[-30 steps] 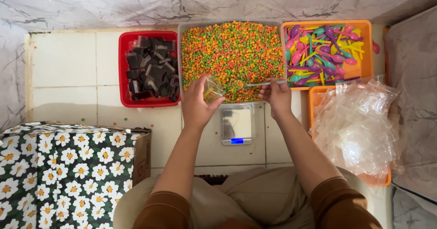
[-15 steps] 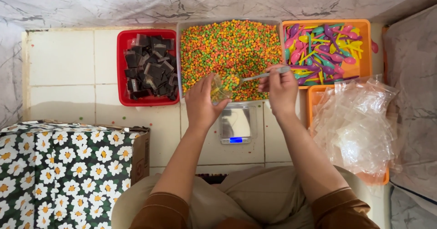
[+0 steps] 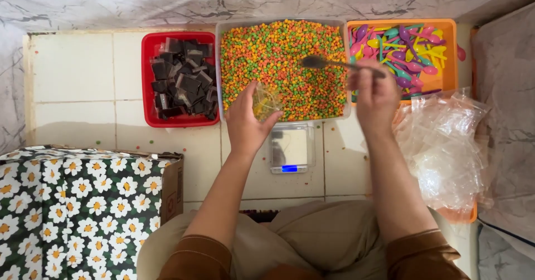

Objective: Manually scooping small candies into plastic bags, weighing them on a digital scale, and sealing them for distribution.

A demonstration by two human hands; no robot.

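Note:
My left hand [image 3: 248, 123] holds a small clear plastic bag [image 3: 265, 100] with some coloured bits in it, at the near edge of the big tray of orange, green and yellow candy pellets [image 3: 281, 57]. My right hand [image 3: 376, 93] grips a metal spoon [image 3: 323, 64] by its handle, the bowl raised over the middle of the pellets. A small digital scale [image 3: 291, 149] with a blue display sits on the tiled floor just below the tray, between my forearms.
A red tray of dark wrapped pieces [image 3: 181, 78] lies left of the pellets. An orange tray of coloured plastic spoons [image 3: 409, 51] is to the right, with a heap of clear bags [image 3: 446, 146] below it. A box under daisy-print cloth [image 3: 78, 207] stands at lower left.
My right hand has lifted the spoon away from the bag and swung it right and up over the pellets. My left hand with the bag stayed near the tray's edge.

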